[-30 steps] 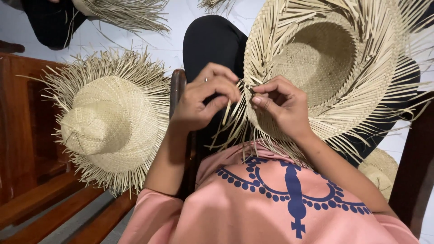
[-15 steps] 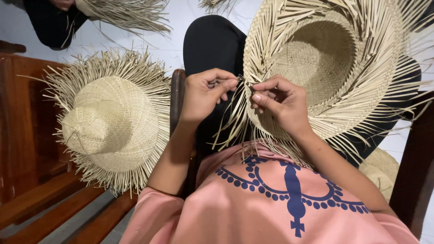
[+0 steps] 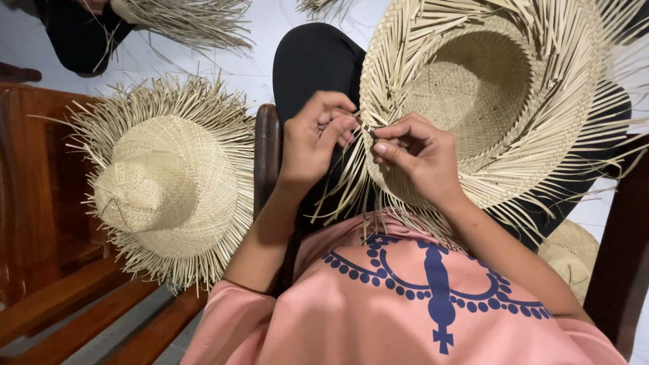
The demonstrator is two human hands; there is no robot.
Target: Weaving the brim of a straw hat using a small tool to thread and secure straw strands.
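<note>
At frame centre, the left hand (image 3: 314, 138) has closed in from its earlier wider spread, and both it and the right hand (image 3: 419, 152) now pinch loose strands on the brim of the unfinished straw hat (image 3: 473, 94), fingers nearly closed.

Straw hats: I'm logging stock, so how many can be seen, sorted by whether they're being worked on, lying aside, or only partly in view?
Being worked on, held by left hand and right hand: 1 hat
Lying aside on the bench: 1 hat
Partly in view: 2, top-left hat and lower-right hat
Total: 4
</note>
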